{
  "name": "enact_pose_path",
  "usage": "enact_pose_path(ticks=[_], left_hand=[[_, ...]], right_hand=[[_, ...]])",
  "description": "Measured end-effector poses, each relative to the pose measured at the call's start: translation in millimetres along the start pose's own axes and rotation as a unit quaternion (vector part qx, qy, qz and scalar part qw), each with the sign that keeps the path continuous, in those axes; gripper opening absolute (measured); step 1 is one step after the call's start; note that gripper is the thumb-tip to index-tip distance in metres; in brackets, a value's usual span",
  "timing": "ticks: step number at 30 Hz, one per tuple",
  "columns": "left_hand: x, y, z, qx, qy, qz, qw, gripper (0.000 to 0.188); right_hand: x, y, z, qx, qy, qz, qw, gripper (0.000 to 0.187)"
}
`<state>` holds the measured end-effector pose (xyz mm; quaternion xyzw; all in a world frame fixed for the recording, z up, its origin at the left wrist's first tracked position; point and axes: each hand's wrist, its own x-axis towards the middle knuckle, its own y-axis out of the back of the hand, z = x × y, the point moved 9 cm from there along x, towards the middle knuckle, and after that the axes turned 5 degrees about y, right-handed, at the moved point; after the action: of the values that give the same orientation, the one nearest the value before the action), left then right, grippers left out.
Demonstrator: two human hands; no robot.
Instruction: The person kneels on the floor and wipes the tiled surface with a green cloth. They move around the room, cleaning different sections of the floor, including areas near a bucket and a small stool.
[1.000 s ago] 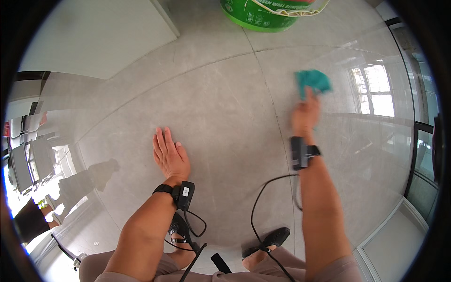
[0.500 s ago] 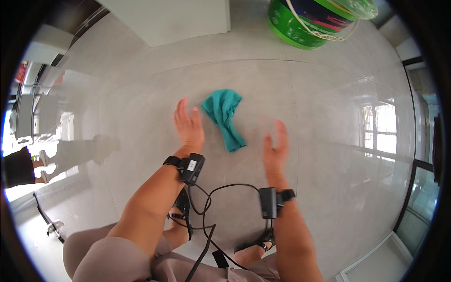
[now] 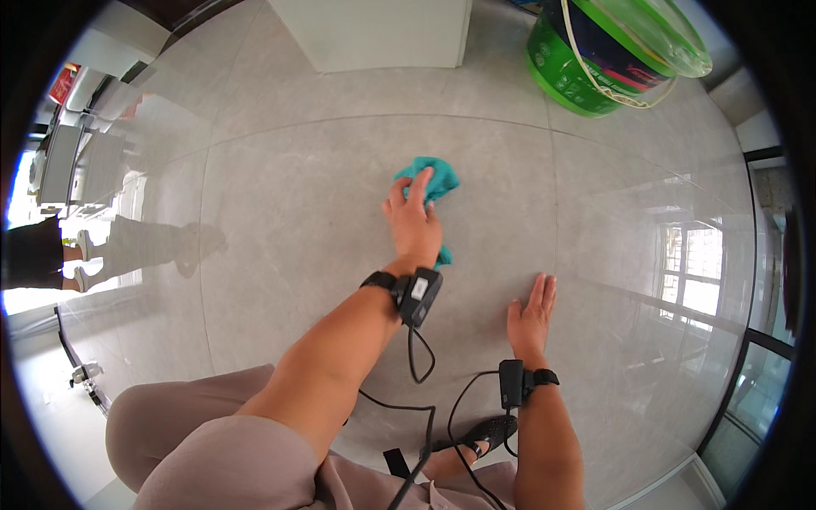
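A crumpled teal cloth (image 3: 440, 180) lies on the grey tiled floor in front of me, its lower tail showing past my wrist. My left hand (image 3: 414, 219) is on top of it, the fingers bent over the fabric and the thumb at its right side; part of the cloth is hidden beneath the palm. To the right and nearer, my right hand (image 3: 532, 319) rests at floor level with its fingers straight and holding nothing. Both wrists wear black straps with small black boxes, joined to cables.
A green bucket (image 3: 571, 75) with a pale handle and a lid stands at the far right. A white block-shaped piece (image 3: 382, 34) is at the far side. Black cables (image 3: 431, 425) hang by my knees and shoe. Another person's feet (image 3: 79, 262) are at the left edge.
My left hand has moved right and onto the cloth. My right hand has come nearer and down to the floor, fingers flat. The view has shifted slightly.
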<state>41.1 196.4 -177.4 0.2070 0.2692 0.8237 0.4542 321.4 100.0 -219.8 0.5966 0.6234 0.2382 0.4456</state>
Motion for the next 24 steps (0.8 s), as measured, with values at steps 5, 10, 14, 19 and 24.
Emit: enact_pose_path(ticks=[5, 10, 14, 19, 24], left_hand=[[-119, -37, 55, 0.05, -0.225, -0.238, 0.943, 0.052], [-184, -45, 36, 0.043, -0.312, -0.302, 0.9, 0.056], [-94, -37, -41, 0.128, -0.234, -0.301, 0.916, 0.057], [97, 132, -183, 0.333, 0.075, -0.071, 0.937, 0.054], [129, 178, -177, 0.313, 0.073, -0.004, 0.947, 0.051]], right_hand=[[-1, -1, 4, -0.003, 0.02, -0.009, 1.0, 0.069], [-1, 2, 5, -0.03, 0.062, -0.037, 0.997, 0.075], [0, 4, 8, -0.001, 0.054, -0.066, 0.996, 0.082], [2, 2, 8, -0.025, 0.026, -0.112, 0.993, 0.095], [0, 7, -4, -0.077, 0.056, -0.147, 0.985, 0.112]])
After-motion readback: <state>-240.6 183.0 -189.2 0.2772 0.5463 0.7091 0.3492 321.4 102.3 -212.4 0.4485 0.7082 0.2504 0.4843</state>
